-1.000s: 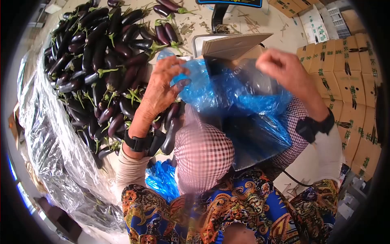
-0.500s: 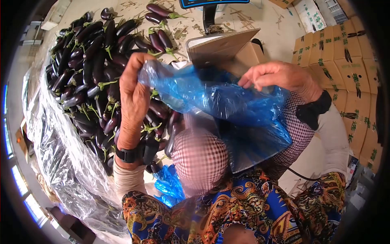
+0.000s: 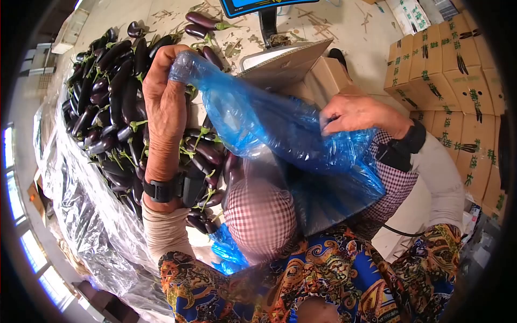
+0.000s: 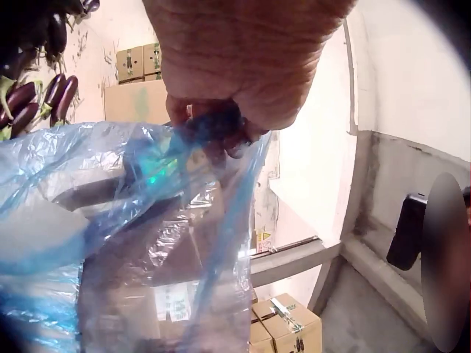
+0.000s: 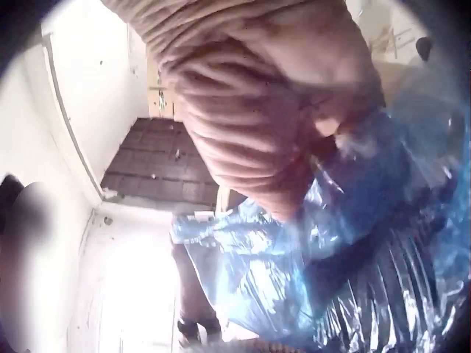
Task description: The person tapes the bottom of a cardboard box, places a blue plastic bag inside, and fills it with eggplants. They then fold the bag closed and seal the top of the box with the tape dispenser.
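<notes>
A thin blue plastic bag point(image 3: 253, 121) is spread between the two hands, in front of an open cardboard box point(image 3: 285, 67). My left hand point(image 3: 166, 99) grips one end of the bag's edge, up beside the pile of eggplants point(image 3: 116, 91). In the left wrist view, the film of the bag point(image 4: 169, 243) hangs from the curled fingers of that hand point(image 4: 246, 59). On the other side, my right hand point(image 3: 366, 114) has its fingers curled on the bag's far edge. The right wrist view shows the bag point(image 5: 272, 283) bunched under this hand point(image 5: 257, 103).
Stacked printed cartons point(image 3: 431, 70) stand to the right. A scale display point(image 3: 264, 6) rises behind the box. Clear plastic sheeting point(image 3: 91, 226) borders the eggplants at left. More blue plastic point(image 3: 229, 250) lies beside checked cloth point(image 3: 261, 220) near the lap.
My left hand took hold of the bag's edge and drew it left and up, stretching the film. My right hand came down from above the bag onto its right edge.
</notes>
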`<control>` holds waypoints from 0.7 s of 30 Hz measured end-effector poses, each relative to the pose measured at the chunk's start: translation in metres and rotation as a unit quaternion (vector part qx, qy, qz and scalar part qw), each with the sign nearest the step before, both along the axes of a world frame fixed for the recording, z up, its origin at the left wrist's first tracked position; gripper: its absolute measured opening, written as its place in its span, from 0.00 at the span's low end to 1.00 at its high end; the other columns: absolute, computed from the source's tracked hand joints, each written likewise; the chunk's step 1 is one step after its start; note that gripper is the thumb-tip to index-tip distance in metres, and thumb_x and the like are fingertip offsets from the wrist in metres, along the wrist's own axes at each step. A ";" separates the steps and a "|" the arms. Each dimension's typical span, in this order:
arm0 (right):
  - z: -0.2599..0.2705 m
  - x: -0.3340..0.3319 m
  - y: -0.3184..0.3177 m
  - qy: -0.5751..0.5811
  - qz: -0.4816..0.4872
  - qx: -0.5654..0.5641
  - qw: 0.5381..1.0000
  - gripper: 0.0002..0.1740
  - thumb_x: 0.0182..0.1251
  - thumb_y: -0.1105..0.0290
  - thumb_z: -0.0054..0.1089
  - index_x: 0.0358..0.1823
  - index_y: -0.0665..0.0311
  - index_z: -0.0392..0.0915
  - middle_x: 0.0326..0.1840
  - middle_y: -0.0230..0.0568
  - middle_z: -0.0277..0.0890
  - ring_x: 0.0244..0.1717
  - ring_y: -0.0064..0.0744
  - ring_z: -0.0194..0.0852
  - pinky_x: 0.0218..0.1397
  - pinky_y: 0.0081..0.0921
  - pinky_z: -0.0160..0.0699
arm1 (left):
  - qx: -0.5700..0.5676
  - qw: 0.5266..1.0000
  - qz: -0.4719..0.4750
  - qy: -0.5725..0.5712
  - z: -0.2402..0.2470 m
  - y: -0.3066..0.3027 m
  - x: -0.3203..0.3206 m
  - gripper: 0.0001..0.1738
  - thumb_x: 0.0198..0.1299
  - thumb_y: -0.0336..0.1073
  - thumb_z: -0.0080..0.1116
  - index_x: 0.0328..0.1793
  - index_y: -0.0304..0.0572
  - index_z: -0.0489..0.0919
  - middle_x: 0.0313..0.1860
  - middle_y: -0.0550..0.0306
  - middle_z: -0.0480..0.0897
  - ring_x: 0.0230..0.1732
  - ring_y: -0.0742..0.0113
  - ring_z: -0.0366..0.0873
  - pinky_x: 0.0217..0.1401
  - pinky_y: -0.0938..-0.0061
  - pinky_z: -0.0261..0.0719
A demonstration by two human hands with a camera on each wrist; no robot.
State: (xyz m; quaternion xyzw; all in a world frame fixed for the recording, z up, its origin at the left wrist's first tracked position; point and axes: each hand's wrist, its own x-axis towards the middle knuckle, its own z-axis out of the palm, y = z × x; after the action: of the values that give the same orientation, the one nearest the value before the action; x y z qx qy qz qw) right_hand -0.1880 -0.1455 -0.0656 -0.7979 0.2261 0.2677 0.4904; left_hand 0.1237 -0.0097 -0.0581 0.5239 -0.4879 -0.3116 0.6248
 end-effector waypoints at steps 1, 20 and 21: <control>-0.008 -0.011 -0.009 -0.088 0.011 -0.003 0.996 0.18 0.68 0.65 0.62 0.54 0.67 0.77 0.37 0.35 0.75 0.40 0.24 0.74 0.40 0.22 0.77 | 0.001 1.000 0.001 0.000 -0.001 0.001 0.001 0.14 0.70 0.42 0.56 0.47 0.36 0.77 0.37 0.64 0.79 0.39 0.78 0.74 0.47 0.82 0.72; -0.192 -0.078 -0.132 -0.248 -0.362 -0.150 0.886 0.14 0.73 0.61 0.49 0.46 0.61 0.80 0.39 0.30 0.80 0.32 0.27 0.75 0.33 0.25 0.75 | 0.243 0.969 -0.030 0.021 -0.156 -0.036 0.009 0.07 0.65 0.30 0.58 0.44 0.33 0.81 0.33 0.66 0.81 0.38 0.78 0.75 0.46 0.81 0.73; -0.198 -0.079 -0.127 -0.301 -0.372 -0.161 0.863 0.15 0.73 0.62 0.48 0.46 0.61 0.81 0.40 0.31 0.81 0.32 0.29 0.76 0.33 0.28 0.76 | 0.240 0.971 -0.018 -0.018 -0.141 -0.028 -0.001 0.08 0.66 0.32 0.58 0.44 0.33 0.81 0.33 0.66 0.81 0.36 0.77 0.75 0.43 0.81 0.73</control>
State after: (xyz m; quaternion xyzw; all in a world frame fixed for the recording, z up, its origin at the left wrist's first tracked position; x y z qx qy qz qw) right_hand -0.2666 -0.2722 -0.2641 -0.7640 0.3876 -0.2280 0.4628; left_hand 0.1227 -0.0374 -0.1994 0.6549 -0.4195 -0.4212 0.4666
